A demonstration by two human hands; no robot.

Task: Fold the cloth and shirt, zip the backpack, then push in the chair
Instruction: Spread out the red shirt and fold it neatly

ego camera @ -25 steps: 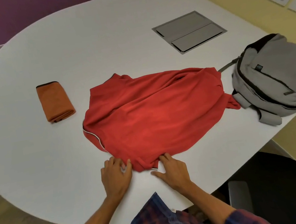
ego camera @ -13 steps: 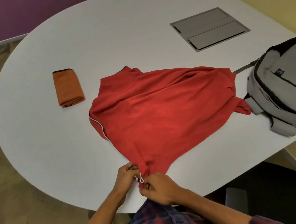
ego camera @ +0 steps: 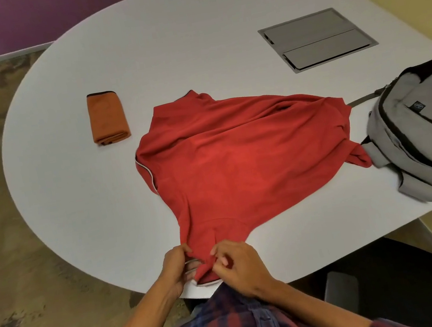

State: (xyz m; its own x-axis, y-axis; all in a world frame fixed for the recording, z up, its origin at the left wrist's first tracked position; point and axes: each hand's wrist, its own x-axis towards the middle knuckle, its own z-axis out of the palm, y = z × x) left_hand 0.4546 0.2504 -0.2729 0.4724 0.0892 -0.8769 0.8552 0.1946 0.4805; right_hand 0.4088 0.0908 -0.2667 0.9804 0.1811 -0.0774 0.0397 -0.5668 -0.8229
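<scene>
Pinching the near tip of the red shirt (ego camera: 237,160) at bottom centre, left hand (ego camera: 176,268) and right hand (ego camera: 239,264) both, fingers curled into the fabric right at the table (ego camera: 73,200) edge. Soft, light, floppy stuff, likely to sag and crease, so best gripped at hem corners or shoulder seams. Further up: folded orange cloth (ego camera: 108,122) upper left, grey backpack (ego camera: 427,127) at right, touching a sleeve.

White rounded surface (ego camera: 189,40) in front of me, carrying three things.

On it lies the red shirt (ego camera: 242,159), spread and rumpled, its near end reaching the edge by me. The folded orange cloth (ego camera: 107,118) sits apart on its left; the grey backpack (ego camera: 427,127) lies flat at its right, touching the shirt's sleeve. A grey hatch panel (ego camera: 316,38) is set flush into the far right part.
</scene>
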